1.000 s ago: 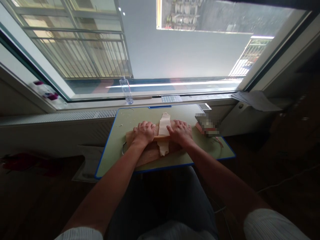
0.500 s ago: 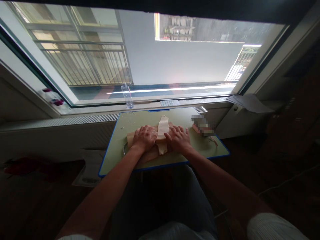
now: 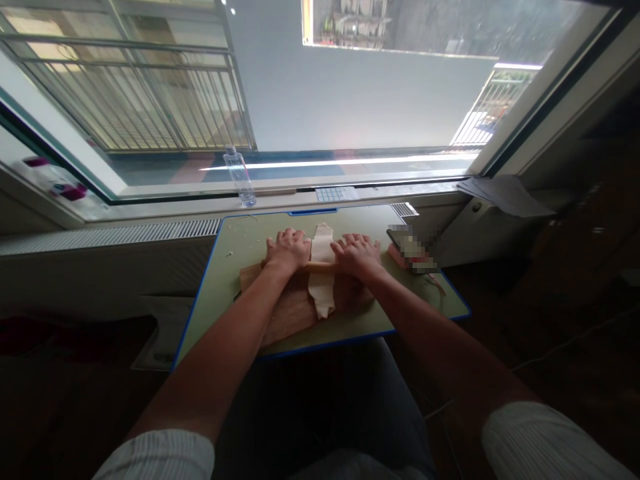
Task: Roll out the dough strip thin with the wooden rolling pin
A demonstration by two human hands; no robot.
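A long pale strip of dough [image 3: 321, 293] lies front to back across a wooden cutting board [image 3: 286, 308]. Over the dough, crosswise, sits a wooden rolling pin [image 3: 323, 267]. My left hand [image 3: 289, 249] presses on the pin to the left of the strip, and my right hand [image 3: 358, 253] does the same on the right. Both hands are curled over the pin from above and hide its ends. The dough's far end shows between my hands, while its near end reaches towards the board's front edge.
The small green table [image 3: 367, 310] has a blue rim. Near its right edge rests a partly blurred object [image 3: 400, 257] with something pink beneath it. A clear bottle [image 3: 240, 179] stands on the windowsill; papers [image 3: 500, 195] lie to the right.
My hands and the rolling pin have moved away from me along the dough, uncovering more of its near end. The camera view has tilted down somewhat.
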